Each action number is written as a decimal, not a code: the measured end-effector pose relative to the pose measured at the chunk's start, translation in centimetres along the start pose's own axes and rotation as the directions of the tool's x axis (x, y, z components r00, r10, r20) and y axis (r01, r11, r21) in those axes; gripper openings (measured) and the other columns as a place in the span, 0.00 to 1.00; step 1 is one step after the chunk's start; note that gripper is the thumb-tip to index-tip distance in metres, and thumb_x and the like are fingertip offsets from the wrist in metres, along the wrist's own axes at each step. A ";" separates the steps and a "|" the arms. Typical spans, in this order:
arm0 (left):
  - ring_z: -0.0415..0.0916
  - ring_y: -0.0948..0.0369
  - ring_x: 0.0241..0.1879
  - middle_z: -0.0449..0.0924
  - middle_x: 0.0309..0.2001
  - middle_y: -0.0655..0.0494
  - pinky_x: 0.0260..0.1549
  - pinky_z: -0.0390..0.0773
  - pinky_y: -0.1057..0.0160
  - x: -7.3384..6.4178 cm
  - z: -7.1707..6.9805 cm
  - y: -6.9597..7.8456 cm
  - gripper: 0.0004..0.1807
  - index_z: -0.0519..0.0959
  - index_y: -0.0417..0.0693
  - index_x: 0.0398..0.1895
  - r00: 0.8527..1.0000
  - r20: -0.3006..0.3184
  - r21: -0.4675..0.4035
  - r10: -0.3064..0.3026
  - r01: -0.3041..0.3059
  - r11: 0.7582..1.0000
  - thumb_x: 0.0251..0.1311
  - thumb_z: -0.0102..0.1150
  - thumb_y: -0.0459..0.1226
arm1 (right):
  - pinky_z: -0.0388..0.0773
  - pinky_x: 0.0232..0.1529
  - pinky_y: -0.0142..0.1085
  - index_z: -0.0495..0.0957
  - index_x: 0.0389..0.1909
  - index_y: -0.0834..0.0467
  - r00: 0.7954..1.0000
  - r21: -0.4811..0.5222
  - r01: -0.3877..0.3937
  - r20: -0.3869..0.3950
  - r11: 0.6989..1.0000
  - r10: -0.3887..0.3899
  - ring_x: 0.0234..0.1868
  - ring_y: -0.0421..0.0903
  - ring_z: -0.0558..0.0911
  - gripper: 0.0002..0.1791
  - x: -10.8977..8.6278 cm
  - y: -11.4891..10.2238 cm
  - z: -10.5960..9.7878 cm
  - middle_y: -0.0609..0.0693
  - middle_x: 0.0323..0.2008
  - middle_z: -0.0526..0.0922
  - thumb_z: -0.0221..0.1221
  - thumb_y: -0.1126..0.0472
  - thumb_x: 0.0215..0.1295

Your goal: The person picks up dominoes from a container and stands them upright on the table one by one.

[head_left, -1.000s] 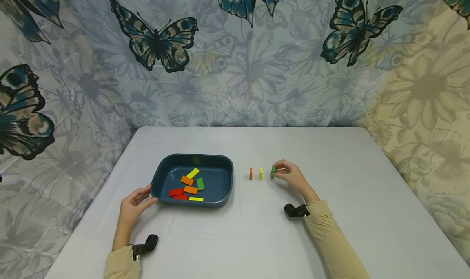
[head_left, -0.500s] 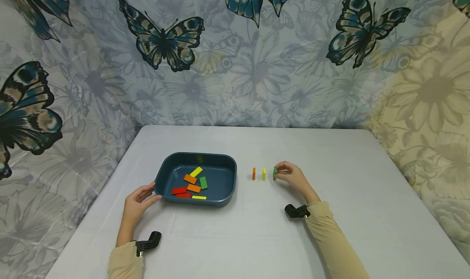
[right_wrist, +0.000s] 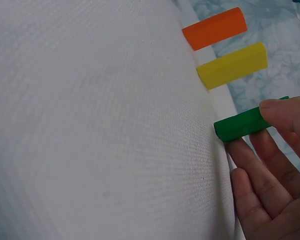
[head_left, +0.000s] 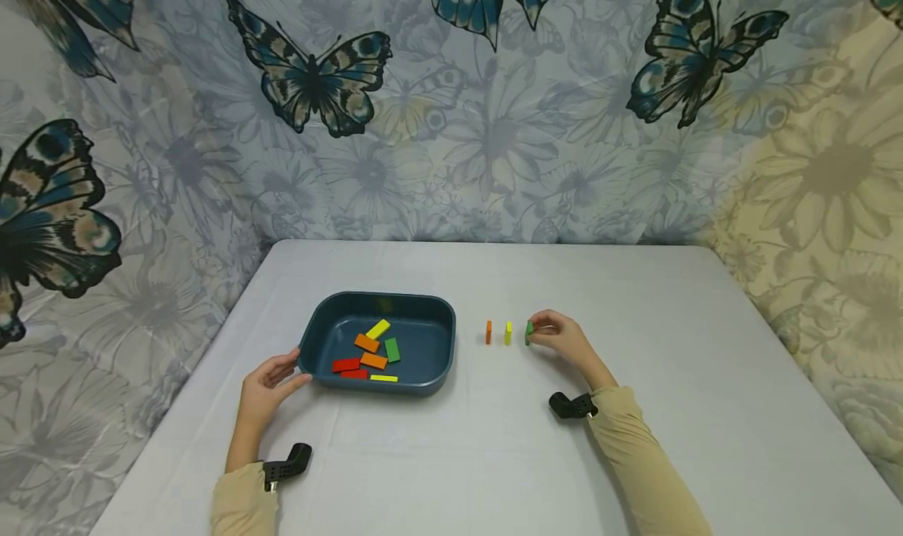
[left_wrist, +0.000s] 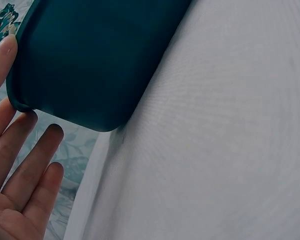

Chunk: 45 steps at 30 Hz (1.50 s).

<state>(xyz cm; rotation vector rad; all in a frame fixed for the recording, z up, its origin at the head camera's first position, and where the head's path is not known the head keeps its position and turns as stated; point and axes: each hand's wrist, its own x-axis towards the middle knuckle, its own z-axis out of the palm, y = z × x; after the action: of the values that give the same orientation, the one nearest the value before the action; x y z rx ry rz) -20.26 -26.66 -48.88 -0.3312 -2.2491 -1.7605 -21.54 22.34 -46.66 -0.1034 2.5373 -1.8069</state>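
A green domino block (head_left: 527,332) stands upright on the white table, pinched between the thumb and fingers of my right hand (head_left: 560,338). In the right wrist view the thumb lies on the upper part of the green domino block (right_wrist: 245,122). To its left, a yellow block (head_left: 508,333) and an orange block (head_left: 488,332) stand on end in a row, apart from each other. My left hand (head_left: 264,387) touches the near left corner of a dark blue tray (head_left: 423,389). Its fingers are fairly straight against the tray's rim (left_wrist: 21,100), as the left wrist view shows.
Several loose blocks lie in the tray, among them a red block (head_left: 346,365), an orange block (head_left: 374,360), a green block (head_left: 393,349) and a yellow block (head_left: 378,329). A butterfly-patterned wall covering (head_left: 451,168) rises behind the table (head_left: 451,465).
The whole head view has shifted slightly. The right hand stays at the green domino block, and the left hand stays at the tray's corner. No block has visibly changed place.
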 end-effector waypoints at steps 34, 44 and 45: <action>0.74 0.70 0.43 0.76 0.45 0.64 0.43 0.73 0.71 -0.1 0.1 0.2 0.22 0.74 0.25 0.43 1.000 0.008 -0.031 0.011 -0.011 0.999 0.41 0.66 0.22 | 0.76 0.41 0.35 0.71 0.44 0.70 0.999 -0.025 -0.015 0.033 1.000 0.016 0.40 0.48 0.77 0.19 0.5 1.4 -0.5 0.59 0.40 0.77 0.62 0.67 0.53; 0.73 0.70 0.43 0.77 0.46 0.55 0.44 0.73 0.71 0.0 0.0 0.2 0.22 0.74 0.26 0.44 1.000 0.000 -0.013 -0.011 0.011 1.000 0.41 0.67 0.23 | 0.75 0.45 0.41 0.69 0.48 0.70 0.999 -0.033 0.023 0.037 0.999 -0.022 0.47 0.57 0.75 0.22 0.4 0.8 -1.0 0.64 0.46 0.74 0.62 0.64 0.55; 0.73 0.70 0.43 0.77 0.46 0.55 0.44 0.73 0.71 0.0 0.0 0.1 0.22 0.74 0.26 0.43 1.000 0.001 -0.011 -0.008 0.008 1.000 0.41 0.66 0.23 | 0.75 0.46 0.43 0.69 0.48 0.70 0.999 -0.038 0.023 0.030 0.999 -0.022 0.48 0.57 0.74 0.22 0.5 0.8 -1.0 0.64 0.47 0.74 0.62 0.64 0.55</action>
<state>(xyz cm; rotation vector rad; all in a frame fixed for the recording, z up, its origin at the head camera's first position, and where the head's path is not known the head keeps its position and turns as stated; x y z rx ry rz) -20.20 -26.62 -48.75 -0.3252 -2.2454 -1.7777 -22.10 23.51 -47.06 -0.1590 2.5615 -1.7510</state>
